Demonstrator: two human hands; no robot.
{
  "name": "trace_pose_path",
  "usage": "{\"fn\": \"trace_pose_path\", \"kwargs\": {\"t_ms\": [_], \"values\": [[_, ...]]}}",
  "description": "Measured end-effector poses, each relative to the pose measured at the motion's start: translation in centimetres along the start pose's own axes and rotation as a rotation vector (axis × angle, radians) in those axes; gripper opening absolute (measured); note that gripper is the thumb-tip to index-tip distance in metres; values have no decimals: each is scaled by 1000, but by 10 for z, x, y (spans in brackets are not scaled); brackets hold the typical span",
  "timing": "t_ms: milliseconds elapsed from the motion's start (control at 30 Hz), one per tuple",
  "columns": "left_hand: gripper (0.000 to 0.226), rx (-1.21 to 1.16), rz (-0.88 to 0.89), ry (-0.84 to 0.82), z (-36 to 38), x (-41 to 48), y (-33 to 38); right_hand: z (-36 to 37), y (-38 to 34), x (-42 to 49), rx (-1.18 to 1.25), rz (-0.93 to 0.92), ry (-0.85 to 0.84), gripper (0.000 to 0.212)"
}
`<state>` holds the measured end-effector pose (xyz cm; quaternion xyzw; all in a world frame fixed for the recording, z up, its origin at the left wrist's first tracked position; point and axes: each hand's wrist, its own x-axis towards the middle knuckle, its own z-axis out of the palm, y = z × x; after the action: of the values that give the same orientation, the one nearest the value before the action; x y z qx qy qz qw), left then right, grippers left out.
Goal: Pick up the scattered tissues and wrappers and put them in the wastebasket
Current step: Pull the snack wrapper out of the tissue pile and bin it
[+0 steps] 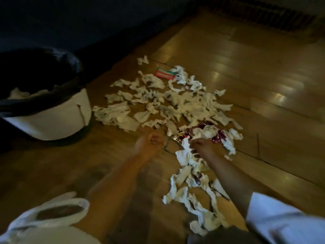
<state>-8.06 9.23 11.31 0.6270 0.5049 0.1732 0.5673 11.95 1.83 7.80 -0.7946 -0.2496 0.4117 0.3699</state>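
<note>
Several crumpled white tissues [168,103] lie scattered over the wooden floor, with another strip of them [195,196] trailing toward me. A dark red foil wrapper [217,137] lies among them, and a red and green wrapper [164,74] sits farther back. The white wastebasket [52,120] with a dark liner stands at the left, tissues inside. My right hand [205,148] is closed on a bunch of tissues [184,152] near the red wrapper. My left hand [151,142] is curled into a fist just left of it; whether it holds anything is unclear.
A dark piece of furniture [52,23] runs along the far left behind the wastebasket. A floor vent grille [263,16] lies at the top right. My knees in white clothing [44,222] fill the bottom corners. Bare wooden floor [263,76] stretches to the right.
</note>
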Motion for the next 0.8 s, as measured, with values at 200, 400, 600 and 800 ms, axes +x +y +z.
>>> {"fn": "trace_pose_path", "kwargs": {"t_ms": [200, 400, 600, 800], "values": [[55, 288, -81, -276, 109, 11, -80, -51, 107, -4, -263, -18, 77, 20], [108, 831, -4, -528, 173, -20, -132, -64, 167, -32, -610, -64, -204, 59], [74, 975, 99, -393, 191, -17, -148, -55, 192, -63, -722, -107, -346, 70], [31, 713, -58, -352, 187, 2, -141, -44, 213, -57, -762, -86, -339, 49]]}}
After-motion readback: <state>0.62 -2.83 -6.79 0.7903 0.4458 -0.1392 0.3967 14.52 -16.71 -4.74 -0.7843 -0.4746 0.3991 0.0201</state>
